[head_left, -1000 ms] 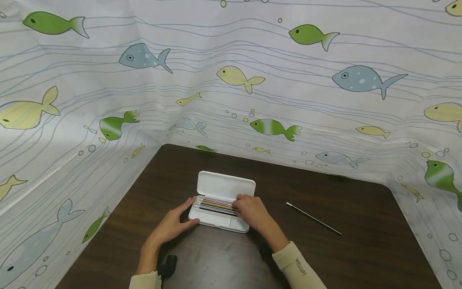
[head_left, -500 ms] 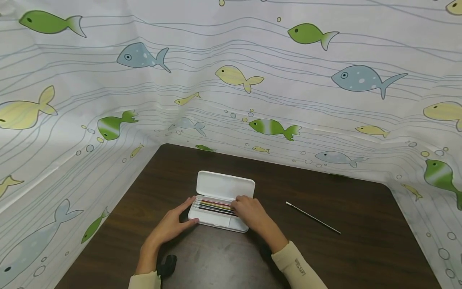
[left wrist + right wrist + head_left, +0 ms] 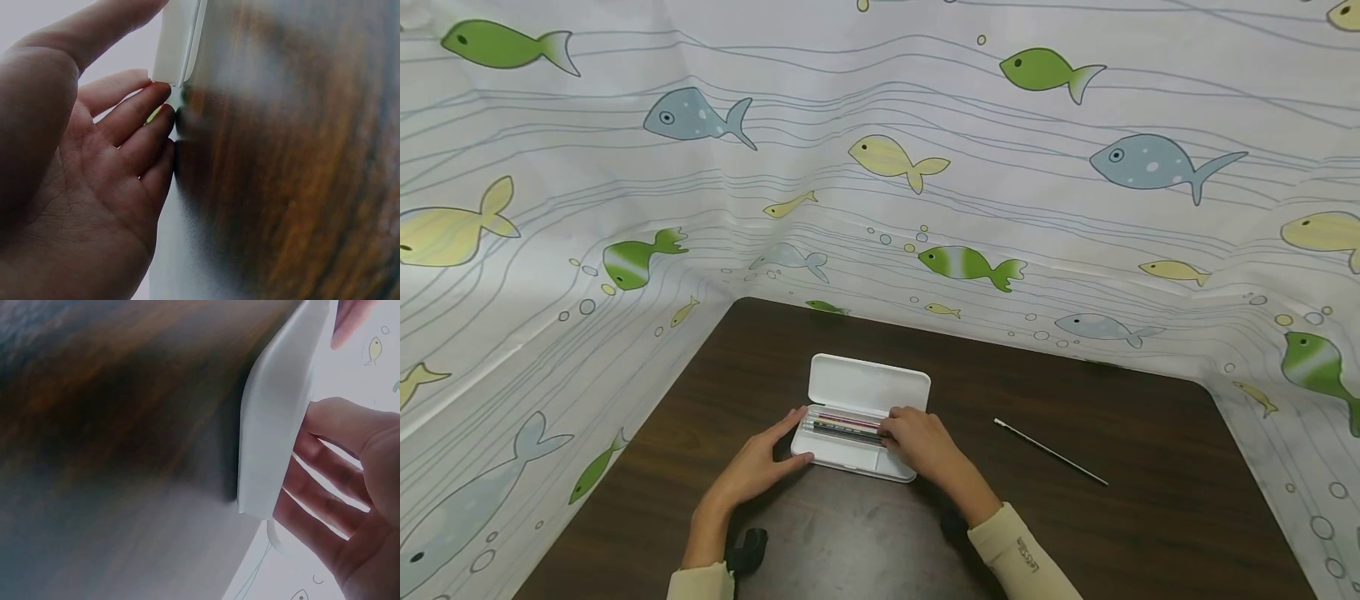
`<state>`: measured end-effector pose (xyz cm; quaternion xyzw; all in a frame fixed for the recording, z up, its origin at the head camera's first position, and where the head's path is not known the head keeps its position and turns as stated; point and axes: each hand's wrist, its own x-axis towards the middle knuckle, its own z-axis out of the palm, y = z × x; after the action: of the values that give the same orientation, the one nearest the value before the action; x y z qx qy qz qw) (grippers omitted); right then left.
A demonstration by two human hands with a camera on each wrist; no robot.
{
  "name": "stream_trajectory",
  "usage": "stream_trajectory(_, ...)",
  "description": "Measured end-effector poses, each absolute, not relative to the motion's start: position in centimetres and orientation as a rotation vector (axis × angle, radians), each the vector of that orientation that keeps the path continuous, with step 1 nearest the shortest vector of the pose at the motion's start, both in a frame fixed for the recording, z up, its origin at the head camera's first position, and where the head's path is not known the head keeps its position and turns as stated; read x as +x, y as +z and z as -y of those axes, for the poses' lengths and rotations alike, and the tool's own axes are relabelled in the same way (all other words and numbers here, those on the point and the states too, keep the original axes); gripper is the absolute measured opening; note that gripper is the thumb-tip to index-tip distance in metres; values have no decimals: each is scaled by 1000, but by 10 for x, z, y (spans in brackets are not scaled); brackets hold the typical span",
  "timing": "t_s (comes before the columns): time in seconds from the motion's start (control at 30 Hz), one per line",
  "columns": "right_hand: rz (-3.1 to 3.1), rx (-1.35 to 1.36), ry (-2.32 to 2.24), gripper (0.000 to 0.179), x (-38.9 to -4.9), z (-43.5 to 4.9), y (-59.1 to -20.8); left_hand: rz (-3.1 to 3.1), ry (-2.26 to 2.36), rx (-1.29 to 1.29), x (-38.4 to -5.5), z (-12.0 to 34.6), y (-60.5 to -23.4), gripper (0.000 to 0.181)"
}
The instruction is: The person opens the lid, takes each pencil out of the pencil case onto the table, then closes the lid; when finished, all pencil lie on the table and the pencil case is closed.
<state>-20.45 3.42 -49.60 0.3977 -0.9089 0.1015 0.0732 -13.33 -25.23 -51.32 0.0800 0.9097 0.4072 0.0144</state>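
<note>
In the head view an open white pencil case stands on the dark table, its lid raised at the back. Several slim pencils, red and dark ones among them, lie side by side inside. My left hand holds the case's left end, thumb at the front and forefinger at the back corner. My right hand reaches into the right end, fingers bent over the pencils' ends. The right wrist view shows the case's outer wall hiding those fingertips, so whether they pinch a pencil is unclear.
A single slim silvery pencil with a white end lies on the table to the right. A fish-patterned sheet surrounds the table at the back and sides. Black wrist gear sits by the left wrist.
Inside the case the pencils have shifted under my right fingers: a yellow one seen earlier is less plain and a dark one shows more. My left hand and the case stay put.
</note>
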Motion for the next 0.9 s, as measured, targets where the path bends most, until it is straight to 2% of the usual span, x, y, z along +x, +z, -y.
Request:
stream_trajectory(0.37,2616,1201,359,8,-207,-38,-491,-2830,1257,259,-134,252,-515,83)
stream_trajectory(0.9,2548,1184,402,12,-210,-52,-460,-2837,1283,274,-132,251,-514,82)
